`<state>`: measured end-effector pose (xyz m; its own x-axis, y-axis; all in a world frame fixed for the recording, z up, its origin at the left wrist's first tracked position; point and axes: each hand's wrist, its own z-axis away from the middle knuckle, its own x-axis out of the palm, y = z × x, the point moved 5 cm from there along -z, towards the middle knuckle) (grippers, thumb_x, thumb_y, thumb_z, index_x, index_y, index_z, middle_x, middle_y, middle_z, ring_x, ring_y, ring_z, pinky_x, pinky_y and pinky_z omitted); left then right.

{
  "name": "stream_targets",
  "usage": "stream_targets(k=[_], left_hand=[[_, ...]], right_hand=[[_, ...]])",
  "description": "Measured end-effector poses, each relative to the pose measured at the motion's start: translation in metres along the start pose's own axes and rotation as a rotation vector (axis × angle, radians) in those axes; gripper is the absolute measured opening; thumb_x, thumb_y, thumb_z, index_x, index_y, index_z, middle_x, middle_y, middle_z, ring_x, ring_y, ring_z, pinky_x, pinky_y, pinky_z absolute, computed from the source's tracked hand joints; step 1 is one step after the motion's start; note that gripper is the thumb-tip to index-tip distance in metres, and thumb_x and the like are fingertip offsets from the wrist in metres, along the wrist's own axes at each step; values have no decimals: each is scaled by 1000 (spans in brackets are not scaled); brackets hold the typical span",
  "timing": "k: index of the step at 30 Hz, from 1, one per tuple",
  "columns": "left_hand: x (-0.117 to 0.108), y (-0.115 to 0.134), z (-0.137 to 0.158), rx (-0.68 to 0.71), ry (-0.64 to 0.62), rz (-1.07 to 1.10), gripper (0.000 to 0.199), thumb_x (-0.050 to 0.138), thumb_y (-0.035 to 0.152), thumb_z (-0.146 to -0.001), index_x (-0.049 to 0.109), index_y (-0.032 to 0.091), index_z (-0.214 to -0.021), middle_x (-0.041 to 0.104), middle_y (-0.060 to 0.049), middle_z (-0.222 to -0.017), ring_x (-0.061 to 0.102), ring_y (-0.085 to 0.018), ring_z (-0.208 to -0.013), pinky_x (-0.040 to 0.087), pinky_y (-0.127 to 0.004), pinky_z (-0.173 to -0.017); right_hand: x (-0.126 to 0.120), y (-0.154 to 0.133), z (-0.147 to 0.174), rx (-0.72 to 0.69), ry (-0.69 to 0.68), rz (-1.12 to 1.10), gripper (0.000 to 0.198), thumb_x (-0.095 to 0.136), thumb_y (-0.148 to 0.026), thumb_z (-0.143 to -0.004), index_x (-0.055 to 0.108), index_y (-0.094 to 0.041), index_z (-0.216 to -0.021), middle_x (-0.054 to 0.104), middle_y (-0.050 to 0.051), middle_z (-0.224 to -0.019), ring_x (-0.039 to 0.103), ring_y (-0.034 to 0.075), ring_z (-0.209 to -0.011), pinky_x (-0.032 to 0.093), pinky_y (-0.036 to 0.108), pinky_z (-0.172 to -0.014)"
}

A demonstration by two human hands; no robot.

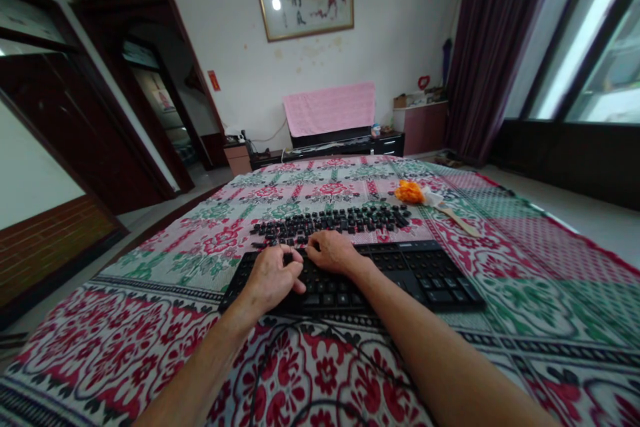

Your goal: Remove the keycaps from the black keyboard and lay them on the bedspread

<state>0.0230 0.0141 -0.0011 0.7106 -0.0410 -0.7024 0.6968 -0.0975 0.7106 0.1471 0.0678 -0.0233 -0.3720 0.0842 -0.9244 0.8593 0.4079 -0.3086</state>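
With the left hand [270, 278], bent in over the left half of the keyboard [400, 280], pinching what looks like a single black keycap [289, 258] between thumb and forefinger, other fingers curled in. With the right hand [330, 250], reaching just beyond and to the right, over the keyboard's far edge, curled knuckles-up with fingertips turned down; cannot tell whether gripping anything. Can see the keyboard lying flat on the near part of the patterned cloth [525, 293], with keys in place along the near row and at the right end, but small pale spots in the far rows. Just past its far edge, can see many loose keycaps [345, 219] spread in a long, dense band. Farther right, can make out a brush [460, 220], with its handle slanting near and right, and an orange bundle [410, 191] by its pale end. Nearer, can trace a black cable [327, 403] looping between the forearms. At the far wall, can see a pink towel [330, 109] below a framed picture [306, 0].
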Motion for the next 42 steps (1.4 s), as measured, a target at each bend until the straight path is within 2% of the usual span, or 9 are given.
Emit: stream_targets(k=[6, 14, 16, 21, 26, 31, 35, 42], left_hand=[[-1, 11, 10, -35, 13, -34, 21, 48, 22, -66, 57, 14, -83, 63, 0, -45, 50, -12, -38, 28, -18, -41], [-3, 14, 11, -35, 25, -83, 20, 48, 20, -65, 56, 16, -82, 63, 0, -44, 53, -13, -42, 30, -19, -43], [-2, 8, 7, -45, -5, -26, 20, 49, 21, -65, 55, 16, -83, 62, 0, -44, 55, -13, -44, 34, -19, -44], [2, -10, -6, -182, -116, 284, 22, 54, 21, -62, 50, 15, -83, 59, 2, -45, 58, -14, -43, 44, -22, -48], [0, -10, -7, -237, -181, 399, 23, 59, 23, -59, 49, 15, -78, 57, 3, -49, 59, -13, -46, 47, -23, -49], [-8, -4, 0, -226, -205, 332, 23, 58, 29, -62, 49, 16, -78, 60, 1, -55, 62, -14, -52, 46, -21, -50], [-23, -3, 6, -238, -148, 282, 27, 59, 36, -64, 49, 18, -82, 60, 1, -65, 63, -13, -56, 43, -19, -49], [-30, -8, 6, -246, -151, 229, 28, 60, 36, -64, 50, 17, -82, 62, 0, -70, 64, -14, -62, 42, -18, -51]], right_hand=[[0, -1, 0, 8, -24, 7, 30, 39, -35, -81, 65, -21, -86, 67, 6, -85, 60, 18, -79, 40, 24, -65], [-1, -4, 4, -4, -11, -2, 32, 38, -36, -82, 65, -20, -89, 67, 7, -89, 60, 18, -83, 41, 25, -69], [-1, -4, 4, -8, -5, -4, 32, 39, -37, -81, 65, -20, -89, 66, 7, -89, 60, 19, -84, 41, 25, -69], [-1, -6, 5, -16, 13, -2, 33, 38, -37, -81, 65, -20, -89, 66, 8, -90, 59, 19, -84, 41, 25, -69], [0, -6, 5, 12, -9, 10, 33, 38, -37, -82, 64, -20, -91, 65, 9, -93, 59, 19, -86, 41, 25, -71], [0, -5, 5, 2, 2, 8, 33, 38, -38, -82, 65, -20, -90, 66, 8, -92, 59, 19, -85, 42, 26, -71], [0, -5, 2, -1, 14, 4, 32, 39, -36, -82, 66, -20, -88, 67, 8, -88, 60, 20, -83, 42, 26, -70], [2, -7, -4, 26, 11, -10, 31, 39, -34, -82, 66, -20, -86, 67, 8, -85, 61, 20, -80, 42, 26, -65]])
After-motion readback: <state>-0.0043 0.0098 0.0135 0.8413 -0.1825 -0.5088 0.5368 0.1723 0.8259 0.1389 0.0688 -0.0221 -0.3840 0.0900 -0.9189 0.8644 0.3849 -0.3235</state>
